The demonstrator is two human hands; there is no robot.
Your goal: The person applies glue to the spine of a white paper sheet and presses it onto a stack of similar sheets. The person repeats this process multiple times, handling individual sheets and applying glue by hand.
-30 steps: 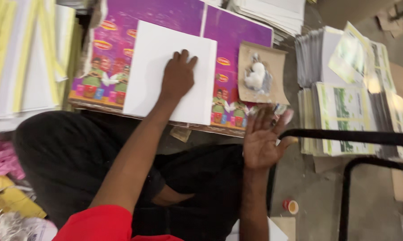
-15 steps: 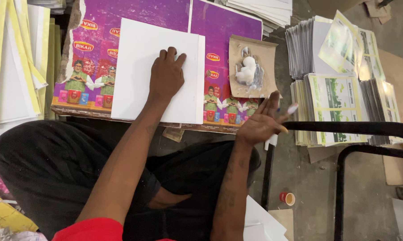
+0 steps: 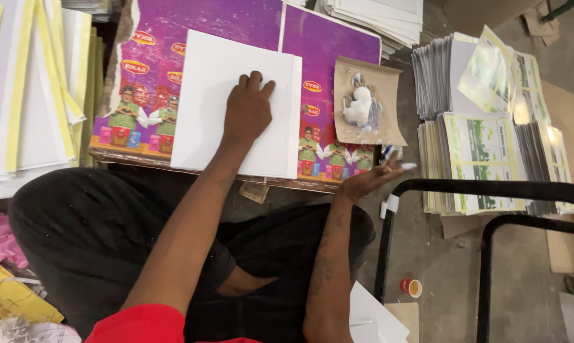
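Overhead: left hand [image 3: 247, 109] lies flat, fingers spread, gripping nothing, on white rectangular card sheet [image 3: 236, 105], long axis tilted away, atop purple printed board [image 3: 328, 57]; right hand [image 3: 369, 181] w/ loose fingers hovers beside.

Purple printed carton sheets [image 3: 325, 57] underlie white sheets [image 3: 204, 101].

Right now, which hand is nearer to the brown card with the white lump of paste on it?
Right. The right hand hovers just below the brown card's lower edge, fingers smeared white. The left hand lies flat on the white sheet, farther to the card's left.
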